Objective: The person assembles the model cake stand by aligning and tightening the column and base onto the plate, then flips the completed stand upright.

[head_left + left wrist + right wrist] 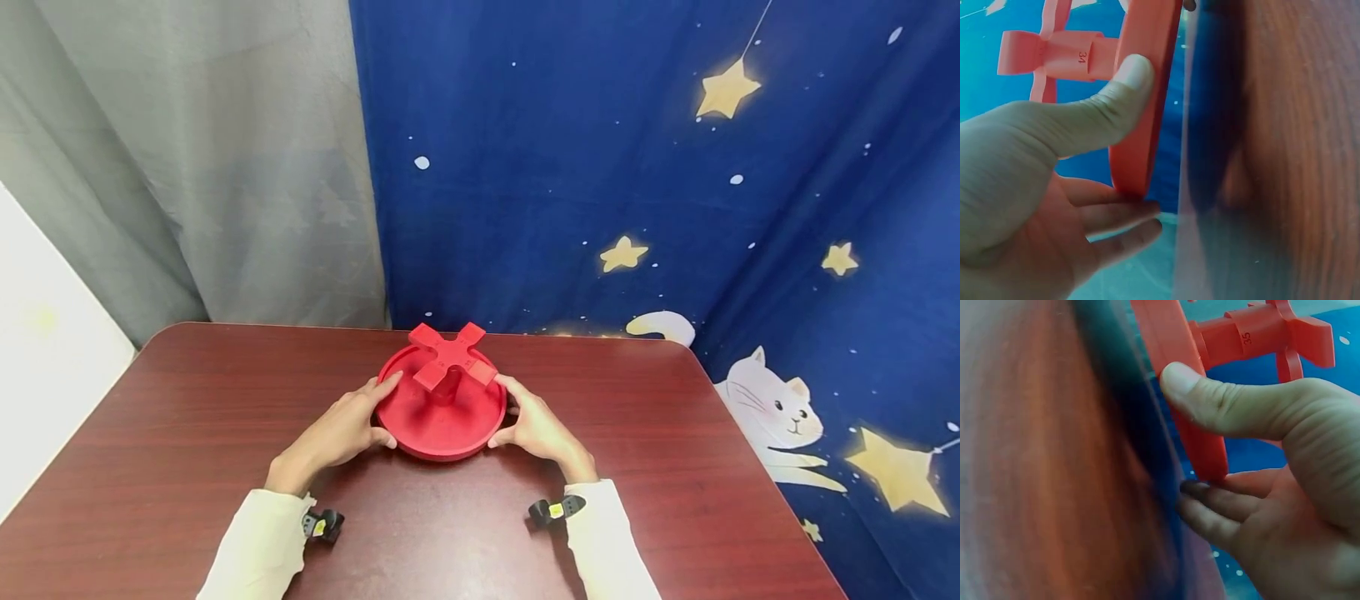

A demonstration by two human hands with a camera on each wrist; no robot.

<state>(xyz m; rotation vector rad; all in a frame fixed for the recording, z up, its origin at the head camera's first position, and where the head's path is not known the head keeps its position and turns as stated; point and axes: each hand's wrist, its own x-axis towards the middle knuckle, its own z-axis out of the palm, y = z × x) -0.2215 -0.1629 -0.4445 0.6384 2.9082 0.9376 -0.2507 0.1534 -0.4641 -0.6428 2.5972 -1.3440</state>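
Note:
A red round dish (420, 425) has a post at its centre, topped by a red four-armed cross (450, 354). My left hand (341, 429) grips the dish's left side, and my right hand (536, 421) grips its right side. Seen from the left wrist, the left thumb (1119, 100) presses the rim (1138, 131) while fingers reach around its edge. In the right wrist view the right thumb (1210, 400) lies on the rim in the same way. A strip of blue shows between dish and tabletop in both wrist views. Small numbers mark the post.
The dish is near the far edge of a dark red-brown wooden table (187, 450). Behind the table hang a grey curtain (262, 167) and a blue curtain (540, 183) with stars and a cat. Black straps with small devices (322, 525) sit on both wrists.

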